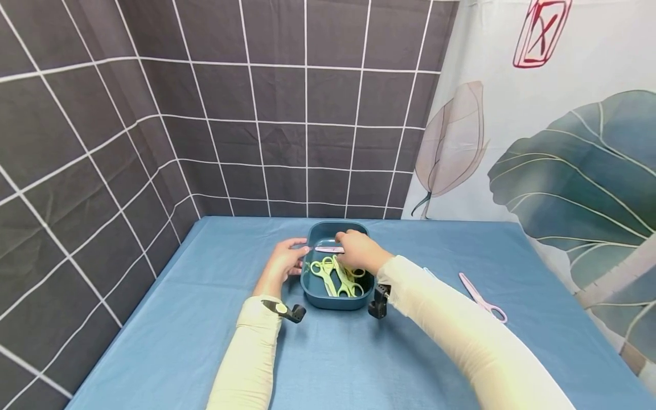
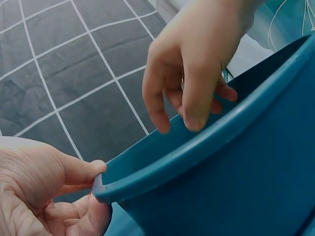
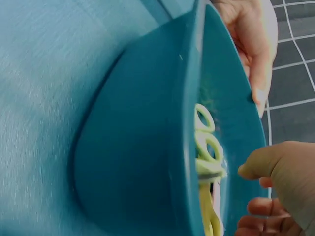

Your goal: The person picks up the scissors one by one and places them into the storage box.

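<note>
Thumb and fingers of the left hand [image 1: 283,261] pinch the rim of a deep teal plastic bin [image 1: 335,304], we judge to keep it from sliding on the blue cloth-covered table [image 1: 328,359]. Inside it we see yellow-green scissors [image 1: 326,278] lying in a loose heap and, farther back, a slim pink piece [image 1: 327,249], partly hidden. Over the bin hangs the right hand [image 1: 363,250], its fingers loosely bent and the thumb apart, nothing visible between them, probably to leave room for reaching in. Pink scissors [image 1: 477,296] lie on the table, apart from the bin, seemingly within easy reach.
</note>
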A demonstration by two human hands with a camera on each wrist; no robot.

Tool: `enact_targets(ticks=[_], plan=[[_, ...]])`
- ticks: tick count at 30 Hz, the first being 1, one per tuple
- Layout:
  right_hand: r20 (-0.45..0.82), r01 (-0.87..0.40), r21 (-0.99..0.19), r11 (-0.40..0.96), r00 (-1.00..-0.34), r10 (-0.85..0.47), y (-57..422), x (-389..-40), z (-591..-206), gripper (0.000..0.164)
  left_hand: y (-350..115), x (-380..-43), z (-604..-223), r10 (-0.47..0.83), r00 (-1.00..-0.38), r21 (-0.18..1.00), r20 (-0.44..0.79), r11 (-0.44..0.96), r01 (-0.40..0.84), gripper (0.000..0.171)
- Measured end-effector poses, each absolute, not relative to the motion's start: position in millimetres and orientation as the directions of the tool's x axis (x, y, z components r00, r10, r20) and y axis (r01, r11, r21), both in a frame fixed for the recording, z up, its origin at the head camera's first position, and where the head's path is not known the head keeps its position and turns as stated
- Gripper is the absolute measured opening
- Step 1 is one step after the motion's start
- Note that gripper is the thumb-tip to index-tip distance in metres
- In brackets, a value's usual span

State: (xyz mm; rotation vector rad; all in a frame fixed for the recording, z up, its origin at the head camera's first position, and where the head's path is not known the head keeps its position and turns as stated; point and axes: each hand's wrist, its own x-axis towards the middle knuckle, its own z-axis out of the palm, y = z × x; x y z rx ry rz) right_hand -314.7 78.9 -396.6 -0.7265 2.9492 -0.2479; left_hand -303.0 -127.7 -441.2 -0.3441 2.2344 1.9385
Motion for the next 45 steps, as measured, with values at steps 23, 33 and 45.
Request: enact_targets(ticks=[23,33,45], plan=[[0.185,-0.487,-0.154,0.86,-0.869,-0.459,192,-307,-381,0.029,-131,-301,-439,-0.06,-0.961,0.953,-0.269,0.131,-0.275,0.042],[0.099,-0.453,-0.162,0.877,-0.891,-0.442,241,-287,-394,0.039,-131,-300,-438,-0.06,-0.961,0.953,-0.269,0.131,-0.275,0.042],[0.045,-0.501,-0.162,0.85,-0.864,-0.501,281,-260,-412,0.041,-128,-300,-439,-0.062,-0.962,0.952,-0.264,0.142,-0.271,0.04]])
